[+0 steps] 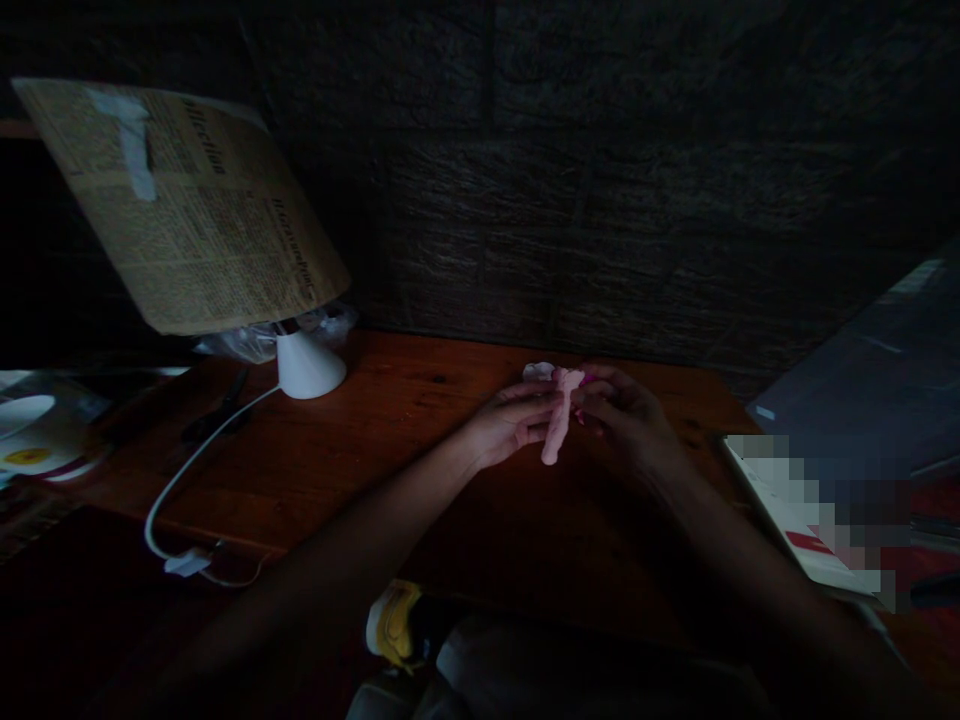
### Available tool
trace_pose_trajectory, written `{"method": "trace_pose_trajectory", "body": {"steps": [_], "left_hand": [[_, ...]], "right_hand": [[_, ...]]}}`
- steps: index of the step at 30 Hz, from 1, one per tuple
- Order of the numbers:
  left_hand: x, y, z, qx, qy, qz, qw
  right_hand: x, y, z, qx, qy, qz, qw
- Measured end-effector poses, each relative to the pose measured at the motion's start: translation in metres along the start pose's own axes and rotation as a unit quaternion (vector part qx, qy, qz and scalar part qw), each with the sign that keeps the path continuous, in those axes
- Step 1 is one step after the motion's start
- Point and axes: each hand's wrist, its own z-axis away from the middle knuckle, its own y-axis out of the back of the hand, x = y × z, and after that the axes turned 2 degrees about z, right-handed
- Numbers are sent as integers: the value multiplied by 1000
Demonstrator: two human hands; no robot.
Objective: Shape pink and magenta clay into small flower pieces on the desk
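Both my hands meet over the far middle of a brown wooden table (360, 460). Between them hangs a pale pink strip (557, 428), soft-looking and pointing down toward me. My left hand (510, 425) has its fingers curled against the strip's left side. My right hand (622, 410) pinches the strip's top end, where a small bright magenta bit (588, 379) shows. A small white scrap (537, 371) lies just behind the hands. The scene is very dark.
A white lamp base (309, 366) with a newspaper-covered shade (187, 210) stands at the back left; its white cable (191, 470) runs to the table's front edge. Dark scissors (217, 412) lie beside it. Plates (30, 440) sit far left, papers (795, 520) at right, a dark brick wall (600, 200) behind.
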Motion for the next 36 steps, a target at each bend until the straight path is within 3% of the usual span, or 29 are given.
{"method": "trace_pose_trajectory", "body": {"steps": [5,12,23,29,36], "left_hand": [[-2,4,-1,4,-11,-19,1000],[-1,2,-5,8,-19,23,1000],[2,0,-4,2,-23,53,998],[1,2,-3,-49,-5,47,998],[1,4,-5,-58,-52,39,996]], "right_hand": [[0,-6,5,17,42,43,998],[3,2,1,8,-2,-13,1000],[1,3,-3,76,-9,8,997],[0,2,-3,5,-30,52,998],[-2,-1,0,-1,-56,114,992]]}}
